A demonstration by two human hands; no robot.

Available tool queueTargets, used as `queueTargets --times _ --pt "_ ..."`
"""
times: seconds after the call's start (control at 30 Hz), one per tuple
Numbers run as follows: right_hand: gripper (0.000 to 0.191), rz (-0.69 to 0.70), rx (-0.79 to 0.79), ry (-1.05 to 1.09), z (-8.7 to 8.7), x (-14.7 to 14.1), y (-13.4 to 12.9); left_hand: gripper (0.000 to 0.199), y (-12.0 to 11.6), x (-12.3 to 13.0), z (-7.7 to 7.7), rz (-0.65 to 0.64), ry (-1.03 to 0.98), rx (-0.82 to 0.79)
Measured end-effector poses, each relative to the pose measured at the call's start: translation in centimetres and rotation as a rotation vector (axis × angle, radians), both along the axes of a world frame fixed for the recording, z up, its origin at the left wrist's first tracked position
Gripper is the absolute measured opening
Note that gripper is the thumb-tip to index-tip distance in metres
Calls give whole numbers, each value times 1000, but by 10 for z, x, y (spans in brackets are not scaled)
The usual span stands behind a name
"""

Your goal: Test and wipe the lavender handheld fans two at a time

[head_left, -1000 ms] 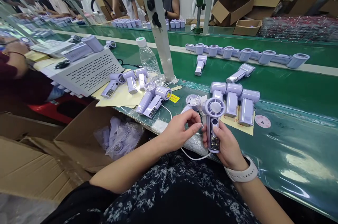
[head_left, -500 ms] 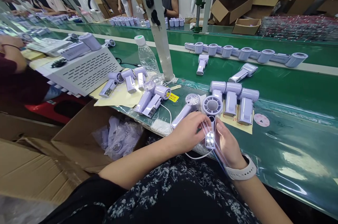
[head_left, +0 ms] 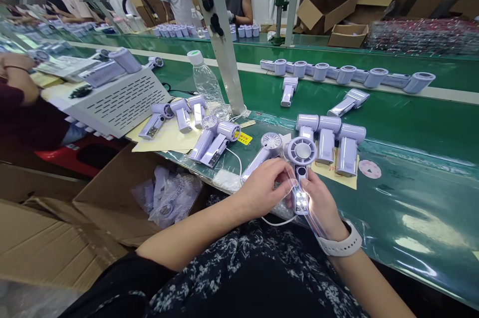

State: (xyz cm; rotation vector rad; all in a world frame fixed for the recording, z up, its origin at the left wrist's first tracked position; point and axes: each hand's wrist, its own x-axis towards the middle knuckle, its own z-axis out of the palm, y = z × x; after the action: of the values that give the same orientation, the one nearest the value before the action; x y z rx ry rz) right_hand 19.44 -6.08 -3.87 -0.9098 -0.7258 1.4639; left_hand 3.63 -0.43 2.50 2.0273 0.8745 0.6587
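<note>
A lilac handheld fan (head_left: 302, 151) with a round, slotted head is in my right hand (head_left: 322, 203), gripped by its handle. Several small lights glow white on the handle's lower part. My left hand (head_left: 267, 185) has its thumb and fingers pinched together at the handle's left side; a clear, film-like streak shows there, but what they hold is hard to make out. Another fan (head_left: 271, 143) lies just beyond my left hand. Three more fans (head_left: 326, 141) lie side by side behind the held one, on a yellowish sheet (head_left: 348, 180).
At left are more fans (head_left: 181, 114), a water bottle (head_left: 205, 78), a metal post (head_left: 226, 53) and a vented metal box (head_left: 121, 101). A row of fans (head_left: 346, 75) lines the green belt (head_left: 411, 113). An open carton (head_left: 108, 193) sits below the table edge. Co-workers stand across.
The held fan has turned and tipped slightly, so its lit panel shows more fully. My left fingers have shifted a little at the handle. The two loose fans on the belt moved slightly right.
</note>
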Motion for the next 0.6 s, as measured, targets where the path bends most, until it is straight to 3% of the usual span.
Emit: queueTargets --times 0.2,0.4,0.5,0.6 --pt "39 -76 87 4 4 -9 2 8 -1 6 -4 -43 65 59" --pt "42 -117 51 -36 -1 -11 5 7 -3 13 -19 26 68 281" --pt "40 -124 -11 -67 1 -8 5 3 0 18 -24 83 14 257" --pt "35 -38 -94 -87 9 -3 -6 8 4 8 -16 205 -67 190"
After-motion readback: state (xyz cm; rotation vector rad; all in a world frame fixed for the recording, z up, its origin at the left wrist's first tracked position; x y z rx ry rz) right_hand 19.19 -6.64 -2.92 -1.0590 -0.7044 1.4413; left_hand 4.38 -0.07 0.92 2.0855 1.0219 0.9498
